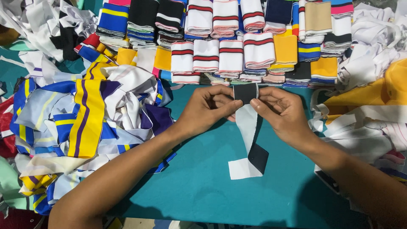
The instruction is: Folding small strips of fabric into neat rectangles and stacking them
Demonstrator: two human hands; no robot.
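Between our two hands, at mid-desk, hangs a knit strip. Left hand and right hand both pinch its folded top edge, thumbs over forefingers. Risk, as we judge it: the grip is at the very top only, so the fold could slip out of line, or the loose tail could twist further. Strip looks ribbed, black at top, pale grey-white down the middle, its lower end curled on the teal desk showing black and white faces. Farther out: folded striped cuffs in rows beyond the hands, a tangled blue-yellow scrap heap at left, white and yellow fabric at right.
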